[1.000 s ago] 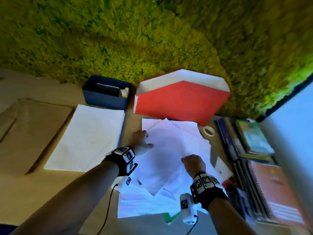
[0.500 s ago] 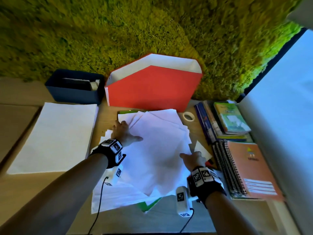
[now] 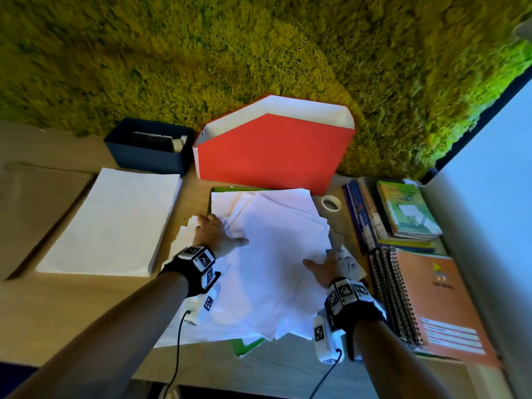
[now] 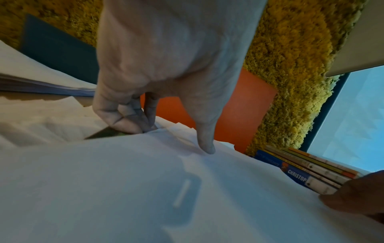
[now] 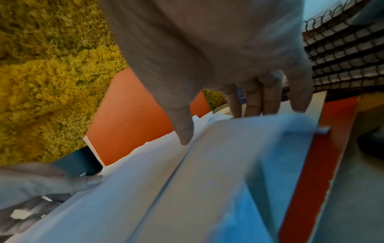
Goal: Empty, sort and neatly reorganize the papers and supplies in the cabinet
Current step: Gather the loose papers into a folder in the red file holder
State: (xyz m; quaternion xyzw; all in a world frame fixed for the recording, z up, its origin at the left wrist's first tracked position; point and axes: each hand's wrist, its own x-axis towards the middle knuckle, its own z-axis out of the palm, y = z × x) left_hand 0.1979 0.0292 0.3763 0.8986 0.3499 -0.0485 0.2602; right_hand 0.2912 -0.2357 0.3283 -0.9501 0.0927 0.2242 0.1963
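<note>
A loose, skewed pile of white papers (image 3: 276, 254) lies on the wooden surface in front of the red file holder. My left hand (image 3: 223, 230) holds the pile's left edge. In the left wrist view its fingers (image 4: 124, 121) curl down at the paper edge and its thumb presses on top. My right hand (image 3: 325, 259) holds the right edge. In the right wrist view its thumb lies on the papers (image 5: 145, 189) and its fingers (image 5: 268, 98) go down behind the edge. A green folder (image 3: 249, 345) peeks out from under the pile.
A red file holder (image 3: 273, 156) and a dark blue box (image 3: 144, 156) stand against the moss wall. A neat white paper stack (image 3: 112, 223) lies at the left. At the right are a tape roll (image 3: 331, 203), books (image 3: 403, 214), spiral notebooks (image 3: 431, 300) and a white panel (image 3: 489, 226).
Both hands have slid outward from the top of the pile to its side edges and taken hold there. The head view has shifted left and down.
</note>
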